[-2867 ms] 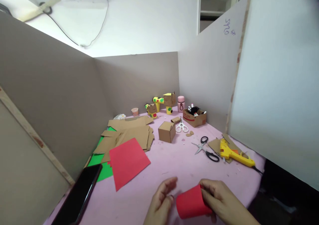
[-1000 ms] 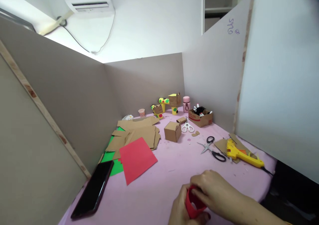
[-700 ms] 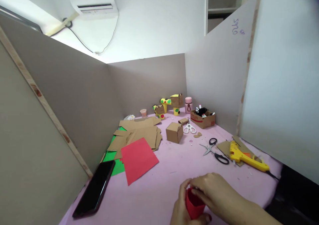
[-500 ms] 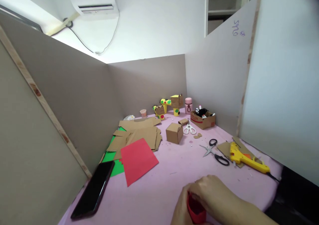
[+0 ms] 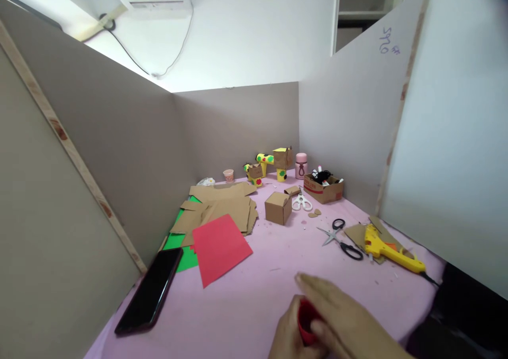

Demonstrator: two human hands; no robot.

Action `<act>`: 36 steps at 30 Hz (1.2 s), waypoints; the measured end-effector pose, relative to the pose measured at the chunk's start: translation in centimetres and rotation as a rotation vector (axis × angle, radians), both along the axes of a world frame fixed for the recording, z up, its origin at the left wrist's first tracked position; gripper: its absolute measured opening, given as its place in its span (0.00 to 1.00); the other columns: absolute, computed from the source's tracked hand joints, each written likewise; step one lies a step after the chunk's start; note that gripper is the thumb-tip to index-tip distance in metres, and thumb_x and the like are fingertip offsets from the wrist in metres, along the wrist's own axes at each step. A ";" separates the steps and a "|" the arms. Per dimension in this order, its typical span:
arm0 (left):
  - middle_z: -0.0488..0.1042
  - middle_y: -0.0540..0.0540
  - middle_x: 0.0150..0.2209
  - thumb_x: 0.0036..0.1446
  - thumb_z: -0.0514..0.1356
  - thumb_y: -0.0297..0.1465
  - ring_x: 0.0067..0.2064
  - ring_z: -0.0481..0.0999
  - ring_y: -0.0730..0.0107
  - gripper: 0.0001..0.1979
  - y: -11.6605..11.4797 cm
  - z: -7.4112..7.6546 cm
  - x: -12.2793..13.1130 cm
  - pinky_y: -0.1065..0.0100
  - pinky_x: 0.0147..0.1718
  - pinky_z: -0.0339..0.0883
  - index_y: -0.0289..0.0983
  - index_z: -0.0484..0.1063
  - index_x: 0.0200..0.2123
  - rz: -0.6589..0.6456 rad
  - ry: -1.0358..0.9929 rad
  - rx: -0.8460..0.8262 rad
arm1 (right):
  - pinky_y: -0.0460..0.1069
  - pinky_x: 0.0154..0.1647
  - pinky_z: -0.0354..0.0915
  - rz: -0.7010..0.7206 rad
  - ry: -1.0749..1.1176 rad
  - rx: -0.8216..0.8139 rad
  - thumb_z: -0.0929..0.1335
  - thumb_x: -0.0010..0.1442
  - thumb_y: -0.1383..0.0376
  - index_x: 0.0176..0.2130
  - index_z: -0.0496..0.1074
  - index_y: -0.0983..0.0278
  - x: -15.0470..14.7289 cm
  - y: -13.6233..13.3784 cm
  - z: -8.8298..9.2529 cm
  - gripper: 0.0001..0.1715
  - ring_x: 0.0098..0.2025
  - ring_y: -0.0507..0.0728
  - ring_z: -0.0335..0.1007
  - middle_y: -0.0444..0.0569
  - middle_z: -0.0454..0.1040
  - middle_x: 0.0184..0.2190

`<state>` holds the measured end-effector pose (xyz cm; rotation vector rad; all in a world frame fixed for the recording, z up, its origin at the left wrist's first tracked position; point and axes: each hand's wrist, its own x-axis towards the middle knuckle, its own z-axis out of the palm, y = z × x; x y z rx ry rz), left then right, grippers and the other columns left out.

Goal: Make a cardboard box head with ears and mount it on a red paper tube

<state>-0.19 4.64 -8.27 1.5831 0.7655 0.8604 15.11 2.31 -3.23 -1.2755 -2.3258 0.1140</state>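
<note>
Low in the head view, my left hand (image 5: 286, 331) is closed around a hollow red paper-covered tube (image 5: 305, 316), its opening facing up towards me. My right hand (image 5: 343, 316) lies against the tube's right side, slightly blurred, with fingers stretched out past the rim and the thumb at the opening. The tube's lower part is hidden by my hands. Left of them a flat red sheet (image 5: 222, 250) overlaps brown cardboard pieces (image 5: 222, 213) and green sheets (image 5: 186, 261). Ahead stands a small cardboard box (image 5: 278, 208).
Black-handled scissors (image 5: 337, 238) and a yellow glue gun (image 5: 391, 250) lie to the right. White scissors (image 5: 302, 203), an open carton (image 5: 323, 189), a pink bottle (image 5: 301, 166) and yellow spotted cardboard figures (image 5: 264, 163) are farther back. A phone (image 5: 151, 293) lies left. Grey partitions (image 5: 238, 118) enclose the table.
My right hand has gone from bent fingers over the tube's rim to outstretched fingers alongside it. My left hand still holds the tube. The view has shifted slightly.
</note>
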 end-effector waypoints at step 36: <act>0.75 0.45 0.37 0.45 0.63 0.29 0.39 0.72 0.64 0.18 20.1 1.2 -2.1 0.67 0.39 0.64 0.36 0.67 0.42 0.415 0.002 0.150 | 0.63 0.62 0.46 -0.473 0.916 -0.023 0.72 0.44 0.57 0.65 0.34 0.63 -1.2 24.1 1.2 0.62 0.66 0.68 0.39 0.61 0.44 0.65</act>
